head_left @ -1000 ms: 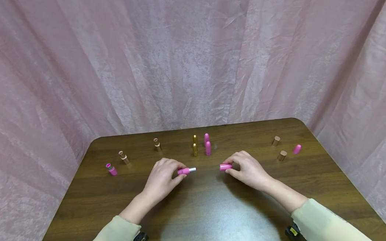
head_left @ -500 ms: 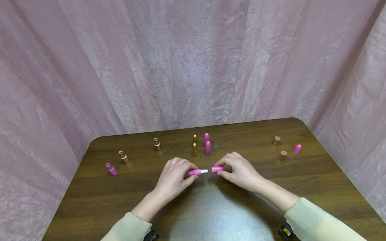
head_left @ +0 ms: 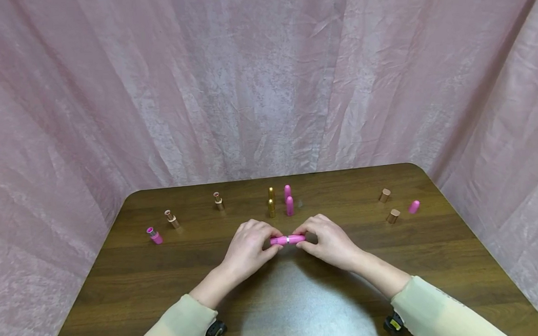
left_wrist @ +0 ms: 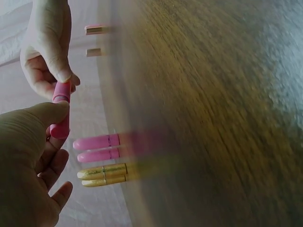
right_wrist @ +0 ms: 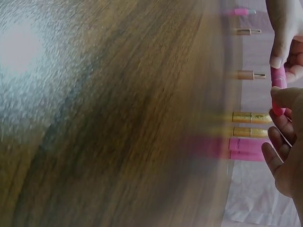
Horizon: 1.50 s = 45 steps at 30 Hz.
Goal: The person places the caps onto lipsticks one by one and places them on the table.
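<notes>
Above the middle of the table, in the head view, my left hand pinches a pink lipstick tube base between thumb and fingers. My right hand pinches the matching pink lipstick cap. Both parts lie level and in line, the cap over most of the silver neck; a narrow silver band still shows between them. In the left wrist view the lipstick base sits under my left thumb. The right wrist view has the lipstick cap held by my right thumb and fingers.
Beyond the hands stand two gold lipsticks and two closed pink ones. At left are an uncapped pink lipstick and uncapped rose-gold lipsticks. Rose-gold caps and a pink cap stand at right on the wooden table.
Both hands have come together: the left moved right with the lipstick base, the right moved left with the cap. The cap has slid over most of the silver neck.
</notes>
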{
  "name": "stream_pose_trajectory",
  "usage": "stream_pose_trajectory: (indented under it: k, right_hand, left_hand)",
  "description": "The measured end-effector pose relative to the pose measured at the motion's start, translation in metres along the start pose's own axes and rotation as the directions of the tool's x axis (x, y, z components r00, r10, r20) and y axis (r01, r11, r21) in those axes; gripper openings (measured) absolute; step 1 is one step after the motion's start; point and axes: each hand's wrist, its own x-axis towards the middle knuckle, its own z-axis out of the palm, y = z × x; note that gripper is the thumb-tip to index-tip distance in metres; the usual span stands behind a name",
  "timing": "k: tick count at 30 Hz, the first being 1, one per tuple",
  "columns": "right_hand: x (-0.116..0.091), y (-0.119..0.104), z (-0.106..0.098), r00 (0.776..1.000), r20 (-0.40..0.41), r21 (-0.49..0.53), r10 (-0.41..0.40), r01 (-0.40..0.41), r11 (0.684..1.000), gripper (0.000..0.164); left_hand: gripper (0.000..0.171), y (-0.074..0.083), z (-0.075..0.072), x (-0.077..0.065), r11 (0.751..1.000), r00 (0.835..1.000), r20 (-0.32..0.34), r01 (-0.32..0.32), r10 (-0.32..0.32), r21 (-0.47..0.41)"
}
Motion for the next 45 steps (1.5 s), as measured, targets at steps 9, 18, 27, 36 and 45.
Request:
stream_pose_trajectory:
  k: [9, 18, 27, 36, 45]
  right_hand:
    - [0.0005, -0.0006, 0.0029, 1.000, -0.002, 0.006, -0.009, 0.010, 1.000, 0.019]
    - [-0.0002, -0.0005, 0.0027, 0.999, -0.032, -0.003, -0.035, 0.034, 0.999, 0.020]
    - [-0.0006, -0.0022, 0.0016, 0.995, -0.072, -0.024, -0.065, 0.063, 0.998, 0.021]
    - [-0.0008, -0.0027, 0.0047, 0.994, -0.075, -0.032, -0.073, 0.071, 0.997, 0.020]
    - [-0.0018, -0.0018, 0.0073, 0.992, -0.077, -0.048, -0.100, 0.097, 0.994, 0.020]
  left_hand:
    - [0.016, 0.0024, 0.0021, 0.0008, 0.999, 0.999, -0.027, -0.022, 0.021, -0.027]
    - [0.017, 0.0041, 0.0046, 0.0033, 0.999, 0.998, -0.048, -0.033, 0.032, -0.025]
    - [0.017, 0.0071, 0.0046, 0.0053, 0.999, 0.998, -0.062, -0.031, 0.030, -0.017]
    - [0.017, 0.0084, 0.0062, 0.0061, 1.000, 0.998, -0.057, -0.024, 0.023, -0.020]
    - [0.017, 0.0098, 0.0078, 0.0052, 1.000, 0.999, -0.038, -0.005, 0.005, 0.001]
